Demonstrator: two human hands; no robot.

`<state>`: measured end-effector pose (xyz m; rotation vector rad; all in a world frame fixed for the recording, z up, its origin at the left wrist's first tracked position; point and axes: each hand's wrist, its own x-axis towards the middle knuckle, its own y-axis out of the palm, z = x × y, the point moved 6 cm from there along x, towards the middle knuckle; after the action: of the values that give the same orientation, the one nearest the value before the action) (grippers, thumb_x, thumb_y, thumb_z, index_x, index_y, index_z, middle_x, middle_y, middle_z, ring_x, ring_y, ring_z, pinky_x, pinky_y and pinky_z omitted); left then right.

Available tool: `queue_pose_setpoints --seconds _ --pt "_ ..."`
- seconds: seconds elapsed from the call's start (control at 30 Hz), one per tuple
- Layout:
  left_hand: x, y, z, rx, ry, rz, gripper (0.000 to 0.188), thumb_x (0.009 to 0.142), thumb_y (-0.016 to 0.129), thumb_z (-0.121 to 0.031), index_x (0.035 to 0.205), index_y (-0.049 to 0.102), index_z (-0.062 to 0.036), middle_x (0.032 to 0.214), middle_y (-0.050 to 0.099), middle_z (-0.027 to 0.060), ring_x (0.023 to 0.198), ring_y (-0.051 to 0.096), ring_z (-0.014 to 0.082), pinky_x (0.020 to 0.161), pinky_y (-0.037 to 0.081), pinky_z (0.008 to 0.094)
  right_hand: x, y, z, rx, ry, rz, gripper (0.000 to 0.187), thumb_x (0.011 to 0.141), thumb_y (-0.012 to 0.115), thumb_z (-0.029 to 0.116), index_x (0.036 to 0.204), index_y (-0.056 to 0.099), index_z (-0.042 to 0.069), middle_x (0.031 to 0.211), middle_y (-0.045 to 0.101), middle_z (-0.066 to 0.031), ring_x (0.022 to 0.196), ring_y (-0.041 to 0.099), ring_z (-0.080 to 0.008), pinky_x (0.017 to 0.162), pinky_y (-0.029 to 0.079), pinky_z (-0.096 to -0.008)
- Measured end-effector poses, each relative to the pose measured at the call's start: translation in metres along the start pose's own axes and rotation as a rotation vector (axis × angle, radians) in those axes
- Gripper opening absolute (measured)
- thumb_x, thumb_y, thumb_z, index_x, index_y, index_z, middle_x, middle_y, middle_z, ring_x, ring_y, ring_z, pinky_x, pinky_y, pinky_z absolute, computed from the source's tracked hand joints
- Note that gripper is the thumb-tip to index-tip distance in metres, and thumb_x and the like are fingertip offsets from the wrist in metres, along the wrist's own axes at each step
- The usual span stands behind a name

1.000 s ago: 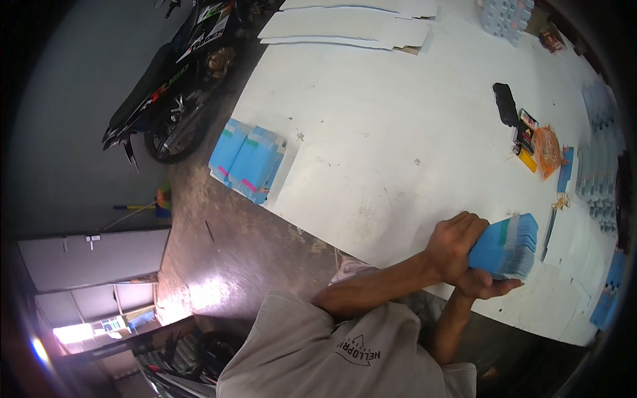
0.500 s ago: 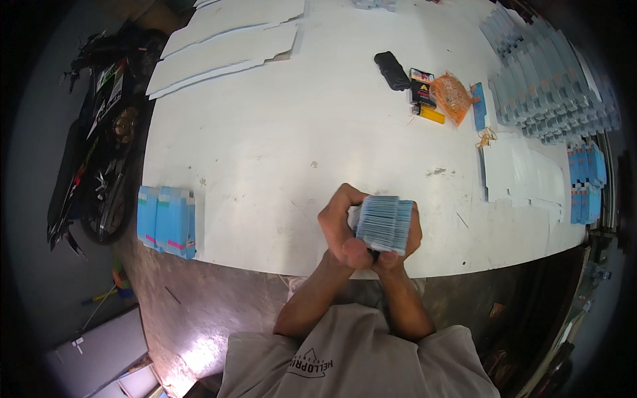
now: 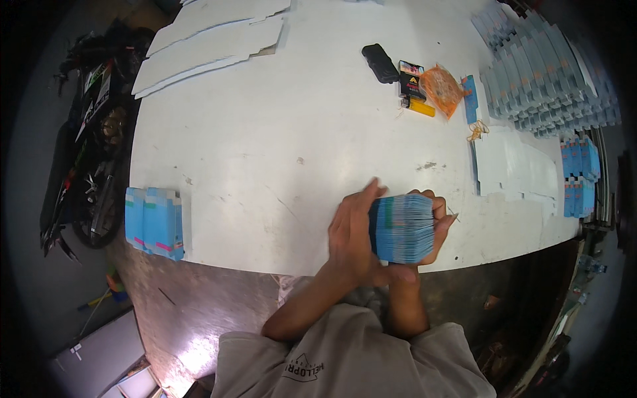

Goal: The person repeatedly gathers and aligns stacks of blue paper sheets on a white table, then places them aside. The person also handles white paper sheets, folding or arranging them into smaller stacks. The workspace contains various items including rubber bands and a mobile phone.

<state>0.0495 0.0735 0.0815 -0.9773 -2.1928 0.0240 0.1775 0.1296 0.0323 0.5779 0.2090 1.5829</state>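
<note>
A thick stack of flat, folded blue cartons [image 3: 403, 229] stands between my hands over the table's near edge, its many thin edges facing up. My left hand [image 3: 355, 229] presses along the stack's left side, fingers fairly straight and blurred at the tips, the thumb at the near side. Around the right side curls my right hand [image 3: 439, 225], its fingers bent against the cartons. The stack hides part of both palms.
Blue carton bundles [image 3: 154, 222] stand at the table's left edge. White sheets [image 3: 212, 53] lie far left. A black pouch [image 3: 380, 64], a dark box [image 3: 411, 79], a yellow lighter [image 3: 419, 107] and an orange packet [image 3: 442, 91] lie far right, beside stacked grey-blue cartons [image 3: 541, 73].
The stack has shifted slightly right and turned, showing more of its blue, printed side. My left hand has opened from a curled grip to lie along its left side.
</note>
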Motion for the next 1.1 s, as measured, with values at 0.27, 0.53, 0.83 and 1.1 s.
queue_pose_setpoints --seconds 0.27,0.53,0.83,1.1 --pt "-0.04 -0.012 0.043 0.224 -0.092 0.357 0.098 0.072 0.076 -0.082 0.116 0.061 0.0043 0.109 0.063 0.0216 0.096 0.065 0.0372 0.079 0.055 0.0487 -0.011 -0.009 -0.038 0.362 0.238 -0.078 0.064 0.113 0.024 0.057 0.111 0.057 0.002 0.1 0.063 -0.0145 0.091 0.061 -0.0215 0.086 0.053 -0.0376" --pt "-0.002 -0.04 0.036 0.215 -0.151 0.63 0.081 0.073 0.091 -0.042 0.127 0.053 0.0044 0.111 0.059 0.0205 0.102 0.059 0.04 0.096 0.045 0.053 -0.014 -0.002 -0.055 0.101 0.462 -0.003 0.078 0.11 0.022 0.062 0.147 0.05 -0.002 0.148 0.056 -0.0219 0.143 0.047 -0.0325 0.121 0.032 -0.0443" --pt "-0.007 -0.011 0.071 0.645 -0.055 0.946 0.105 0.071 0.089 -0.052 0.146 0.044 0.0077 0.127 0.053 0.0215 0.122 0.051 0.0378 0.111 0.035 0.0551 -0.001 0.03 0.014 -1.041 -0.379 0.721 0.091 0.099 0.06 0.059 0.157 0.036 -0.008 0.159 0.042 -0.031 0.156 0.031 -0.0424 0.127 0.021 -0.0554" --pt "-0.006 -0.075 0.075 -0.098 -0.101 0.292 0.116 0.091 0.067 -0.062 0.164 0.01 0.0097 0.171 0.002 0.0374 0.161 -0.002 0.0504 0.127 0.001 0.0622 0.009 0.01 -0.023 -0.663 0.108 0.812 0.095 0.103 0.048 0.059 0.163 0.02 -0.009 0.17 0.019 -0.0318 0.16 0.019 -0.0425 0.13 0.015 -0.049"
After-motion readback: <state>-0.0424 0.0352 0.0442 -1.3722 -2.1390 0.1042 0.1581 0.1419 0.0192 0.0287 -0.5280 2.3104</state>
